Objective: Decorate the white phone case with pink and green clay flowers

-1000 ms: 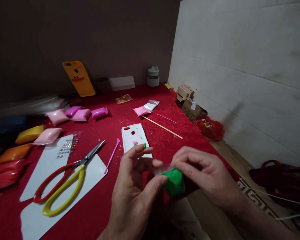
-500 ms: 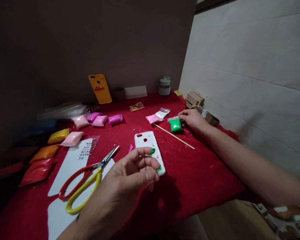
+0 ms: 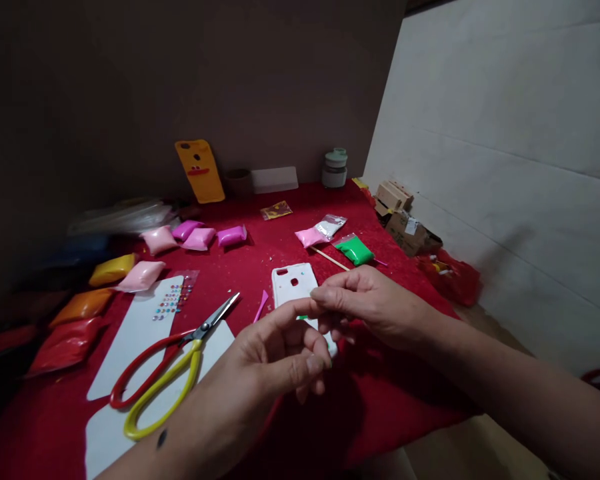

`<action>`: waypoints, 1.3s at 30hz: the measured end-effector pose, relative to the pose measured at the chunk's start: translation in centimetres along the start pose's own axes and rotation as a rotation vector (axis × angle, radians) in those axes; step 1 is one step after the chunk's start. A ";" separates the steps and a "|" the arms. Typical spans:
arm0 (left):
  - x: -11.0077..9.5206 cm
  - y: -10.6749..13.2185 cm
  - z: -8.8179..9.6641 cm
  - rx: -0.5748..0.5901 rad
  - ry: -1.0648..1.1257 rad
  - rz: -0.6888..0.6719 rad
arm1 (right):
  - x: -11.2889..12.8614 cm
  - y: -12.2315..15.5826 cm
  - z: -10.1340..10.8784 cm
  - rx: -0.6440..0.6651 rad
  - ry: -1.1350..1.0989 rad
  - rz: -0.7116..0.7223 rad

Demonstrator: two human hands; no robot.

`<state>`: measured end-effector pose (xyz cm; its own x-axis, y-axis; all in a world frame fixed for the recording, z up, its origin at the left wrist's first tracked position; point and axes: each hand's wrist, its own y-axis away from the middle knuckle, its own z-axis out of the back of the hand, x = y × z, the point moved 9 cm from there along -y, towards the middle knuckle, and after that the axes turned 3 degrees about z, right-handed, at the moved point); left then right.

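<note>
My right hand (image 3: 363, 301) pinches thumb and index finger together at the tip of my left index finger; whatever lies between them is hidden. My left hand (image 3: 275, 363) is half curled, palm inward, with its index finger stretched out and its thumb near the middle fingertip. Under both hands lies a white phone case (image 3: 295, 277) with small coloured bits on it, partly covered by the fingers. A green clay packet (image 3: 355, 249) rests beyond my right hand. Nearby, a thin wooden stick (image 3: 330, 258) runs behind that hand.
Scissors (image 3: 195, 347) with red and yellow handles lie on white sheets (image 3: 135, 333) at left, beside stick-on gems (image 3: 173, 300). A pink tool (image 3: 261, 305) lies by the case. Several clay packets (image 3: 199, 239) line the left. At the back stand a yellow phone case (image 3: 200, 173) and a jar (image 3: 335, 168).
My right hand has left the green clay packet and come to my left index fingertip, where a green bit showed before. That green bit is hidden now. The view has shifted slightly.
</note>
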<state>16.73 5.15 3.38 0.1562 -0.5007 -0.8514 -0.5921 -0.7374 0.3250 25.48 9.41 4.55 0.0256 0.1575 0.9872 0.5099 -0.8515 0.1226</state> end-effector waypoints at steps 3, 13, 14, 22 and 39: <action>0.1 -0.2 0.2 -0.006 -0.061 0.036 | -1.1 -0.2 0.0 0.027 -0.091 -0.040; 0.5 -0.9 1.7 0.003 0.040 0.049 | -3.2 -0.7 0.9 -0.066 -0.400 -0.138; 0.4 -0.9 1.9 -0.002 0.086 0.045 | -3.3 -0.6 1.0 -0.078 -0.407 -0.141; -0.5 -1.0 3.4 -0.052 0.163 -0.045 | -3.3 0.0 0.2 -0.134 -0.330 -0.144; 0.5 -0.5 2.7 -0.016 -0.104 0.034 | -3.3 -0.1 0.4 -0.161 -0.174 -0.130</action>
<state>14.99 6.48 1.69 0.0526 -0.4768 -0.8774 -0.5827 -0.7282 0.3608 25.75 9.15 1.22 0.1233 0.3428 0.9313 0.3757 -0.8847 0.2759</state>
